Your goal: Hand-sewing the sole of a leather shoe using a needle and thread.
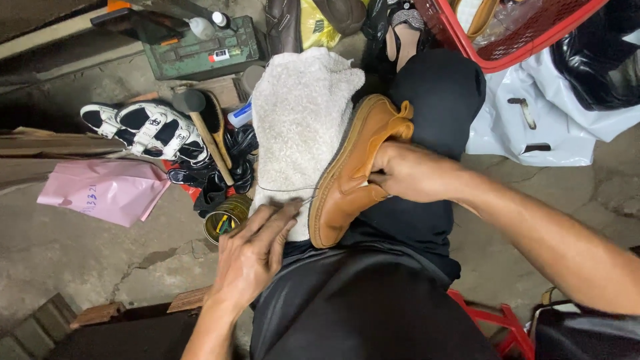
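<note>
Fingers of our right hand [407, 175] grip the tan shoe [350, 177] on the towel [297, 113]; our left hand [253, 250], loosely open, pinches thread [283, 190].

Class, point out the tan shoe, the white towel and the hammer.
tan shoe [347, 175], head view, upper side.
white towel [300, 113], head view, middle of the cloth.
hammer [208, 140], head view, wooden handle.

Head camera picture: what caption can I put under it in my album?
Right hand steadies a tan shoe on a white towel while the left hand pulls a thread.
</note>
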